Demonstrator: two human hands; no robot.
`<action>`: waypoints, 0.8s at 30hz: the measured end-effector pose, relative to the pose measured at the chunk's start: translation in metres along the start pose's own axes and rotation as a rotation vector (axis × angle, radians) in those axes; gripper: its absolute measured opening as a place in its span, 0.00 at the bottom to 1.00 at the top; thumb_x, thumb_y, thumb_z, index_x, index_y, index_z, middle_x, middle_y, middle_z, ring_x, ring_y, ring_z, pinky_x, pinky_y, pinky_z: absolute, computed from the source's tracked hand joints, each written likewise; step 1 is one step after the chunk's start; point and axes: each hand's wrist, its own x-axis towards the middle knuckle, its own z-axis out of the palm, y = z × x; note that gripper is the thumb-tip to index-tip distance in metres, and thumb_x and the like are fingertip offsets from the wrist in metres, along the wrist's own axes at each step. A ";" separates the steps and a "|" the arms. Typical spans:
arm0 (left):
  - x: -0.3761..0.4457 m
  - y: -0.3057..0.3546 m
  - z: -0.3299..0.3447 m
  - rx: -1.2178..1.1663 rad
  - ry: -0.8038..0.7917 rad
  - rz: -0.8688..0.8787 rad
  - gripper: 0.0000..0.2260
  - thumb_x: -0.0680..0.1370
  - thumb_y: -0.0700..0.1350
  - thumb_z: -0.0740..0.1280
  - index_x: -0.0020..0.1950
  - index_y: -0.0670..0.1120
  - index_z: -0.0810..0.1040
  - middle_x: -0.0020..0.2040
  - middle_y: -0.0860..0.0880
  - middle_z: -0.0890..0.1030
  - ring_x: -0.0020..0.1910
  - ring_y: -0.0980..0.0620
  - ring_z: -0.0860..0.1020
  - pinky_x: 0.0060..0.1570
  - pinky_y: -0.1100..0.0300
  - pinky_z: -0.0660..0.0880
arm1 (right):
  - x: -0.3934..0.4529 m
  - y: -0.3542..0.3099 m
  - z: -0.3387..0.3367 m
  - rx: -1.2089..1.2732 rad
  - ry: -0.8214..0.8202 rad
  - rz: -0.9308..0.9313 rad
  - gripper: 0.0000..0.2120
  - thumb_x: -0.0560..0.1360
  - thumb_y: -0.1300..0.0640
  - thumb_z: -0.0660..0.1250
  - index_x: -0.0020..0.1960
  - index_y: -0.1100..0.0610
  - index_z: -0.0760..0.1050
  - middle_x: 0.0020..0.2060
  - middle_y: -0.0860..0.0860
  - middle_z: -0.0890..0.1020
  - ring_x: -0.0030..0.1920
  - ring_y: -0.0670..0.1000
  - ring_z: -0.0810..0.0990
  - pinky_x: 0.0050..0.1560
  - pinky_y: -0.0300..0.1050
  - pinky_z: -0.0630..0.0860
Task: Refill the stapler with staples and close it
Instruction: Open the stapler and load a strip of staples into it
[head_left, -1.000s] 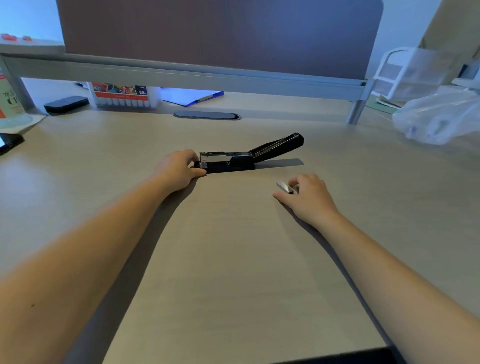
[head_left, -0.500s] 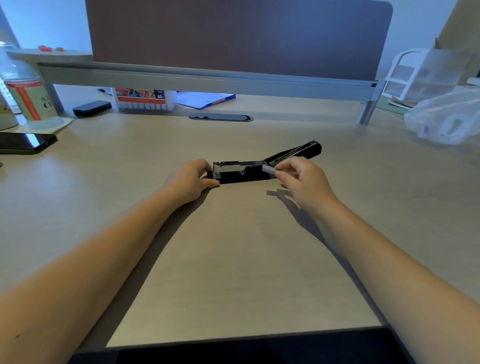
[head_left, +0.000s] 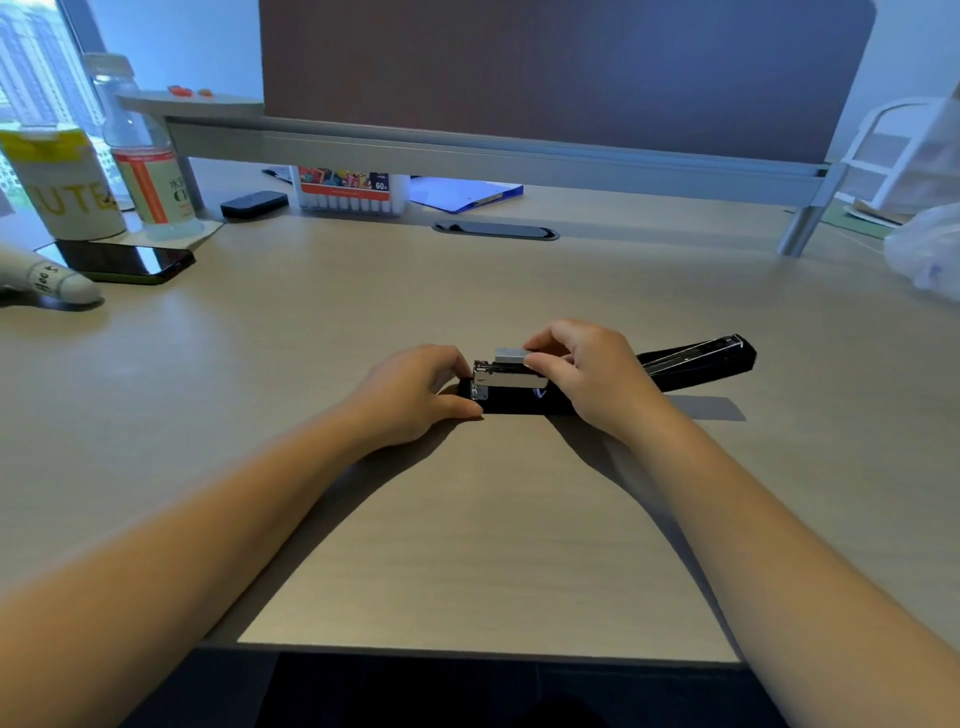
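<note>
Pale wood-grain spread across our bench (head_left: 467, 545), with a dark partition screen (head_left: 545, 67) standing behind it and a phone (head_left: 130, 262), a water bottle (head_left: 143, 171) and a box of markers (head_left: 345, 192) pushed well back to the far left. Near the middle lay the stapler (head_left: 519, 397), its black lid (head_left: 696, 358) swung open to the right and tilted up off the surface, its metal staple channel (head_left: 506, 378) exposed. Our left hand (head_left: 415, 395) was pressed against the front end of the base, fingers curled on it to steady it. Our right hand (head_left: 582, 369) pinched a strip of staples (head_left: 511, 356) between thumb and fingertips, just above the channel's front part; whether it already touched the rails we could not tell. We judged this the loading step. Next the strip would need lining up with the channel and seating flat, before the lid could come down.
</note>
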 end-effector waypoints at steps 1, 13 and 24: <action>-0.001 0.000 0.000 -0.005 0.002 0.000 0.16 0.70 0.48 0.68 0.55 0.44 0.74 0.61 0.45 0.77 0.60 0.46 0.72 0.59 0.51 0.68 | 0.000 0.000 0.000 0.002 -0.012 0.002 0.10 0.75 0.60 0.61 0.53 0.62 0.75 0.51 0.58 0.80 0.46 0.50 0.73 0.48 0.41 0.67; -0.001 0.000 0.000 -0.011 0.007 0.012 0.16 0.70 0.49 0.68 0.56 0.45 0.74 0.59 0.45 0.77 0.58 0.46 0.72 0.56 0.52 0.68 | -0.003 -0.002 -0.006 -0.011 -0.070 0.017 0.09 0.74 0.60 0.62 0.51 0.61 0.76 0.43 0.52 0.77 0.46 0.53 0.74 0.49 0.47 0.71; -0.003 0.002 0.000 -0.034 0.017 0.001 0.16 0.70 0.48 0.69 0.55 0.44 0.74 0.60 0.45 0.77 0.58 0.46 0.72 0.57 0.52 0.68 | -0.009 0.004 -0.013 -0.138 -0.032 -0.041 0.12 0.72 0.56 0.66 0.54 0.58 0.75 0.51 0.52 0.76 0.51 0.49 0.73 0.52 0.41 0.66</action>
